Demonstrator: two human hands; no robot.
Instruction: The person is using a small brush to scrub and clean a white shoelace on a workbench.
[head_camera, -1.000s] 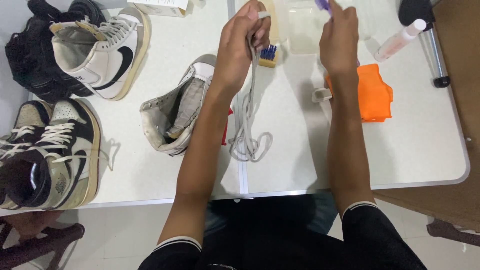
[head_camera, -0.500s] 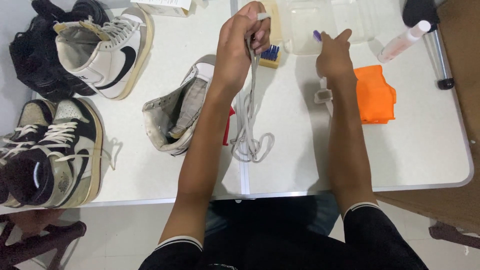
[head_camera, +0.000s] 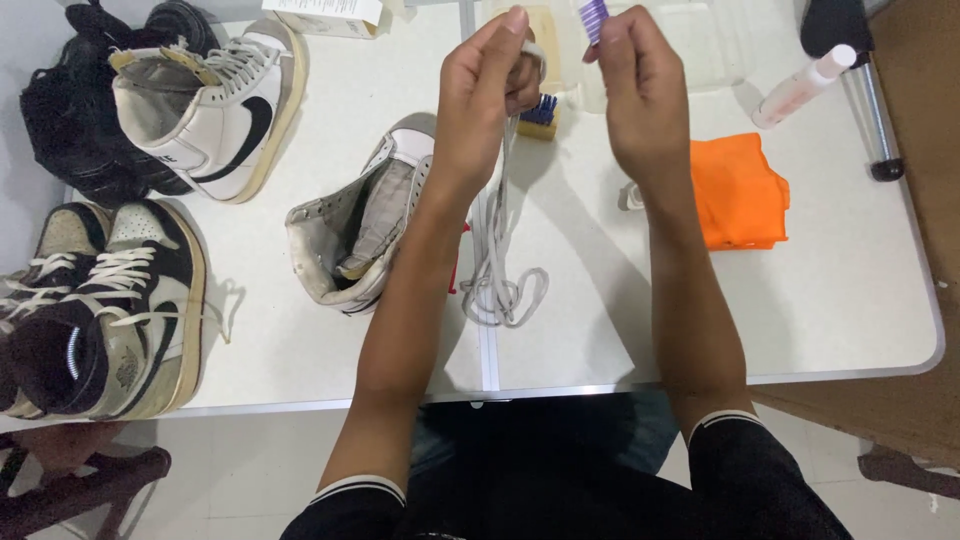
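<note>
My left hand (head_camera: 487, 88) is raised over the white table (head_camera: 840, 300) and pinches one end of a grey shoelace (head_camera: 498, 270). The lace hangs down and coils on the table below. My right hand (head_camera: 637, 82) is lifted beside it, holding a small purple brush (head_camera: 592, 16) by its handle, bristle end up. An unlaced grey-white high-top sneaker (head_camera: 362, 228) lies on its side just left of my left forearm.
A blue-bristled brush (head_camera: 540, 112) lies behind my left hand. A clear plastic tub (head_camera: 710, 45), a spray bottle (head_camera: 806, 84) and a folded orange cloth (head_camera: 738, 190) sit at right. Several more sneakers (head_camera: 205, 105) crowd the table's left side.
My right hand has risen from the table near the tub and now holds the purple brush up beside my left hand. The left hand keeps its hold on the lace.
</note>
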